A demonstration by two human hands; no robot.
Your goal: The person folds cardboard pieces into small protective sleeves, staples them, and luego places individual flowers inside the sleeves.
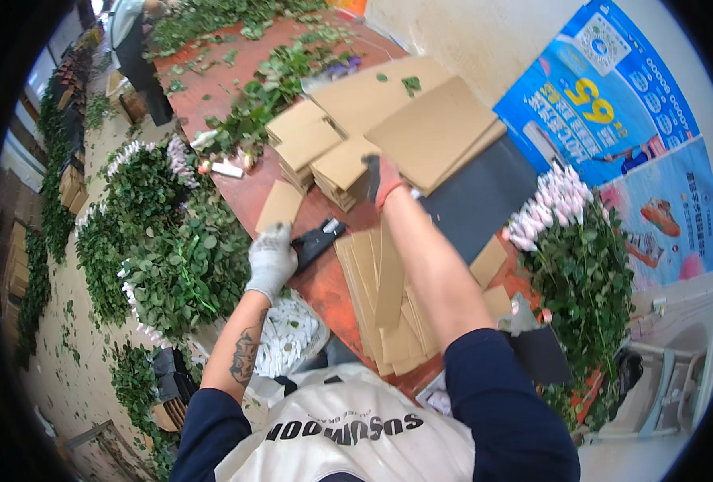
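Note:
My left hand (272,259), in a pale knit glove, grips the lower end of a small cardboard piece (280,205) over the left edge of the red table (326,295). Right beside it lies a black stapler (319,244), partly behind the glove. My right hand (384,179) wears a dark glove with a red cuff. Its fingertips are at the right edge of a stack of small cardboard pieces (345,162); whether they grip one is unclear. Another cardboard stack (308,143) adjoins it on the left. Long cardboard strips (362,289) lie fanned out nearer my body.
Large cardboard sheets (432,135) overlap a dark board (483,187). Bundled roses stand at right (579,271) and on the floor at left (182,265). A basket of white strips (290,334) sits below my left hand. Another person (136,60) stands by the table's far end.

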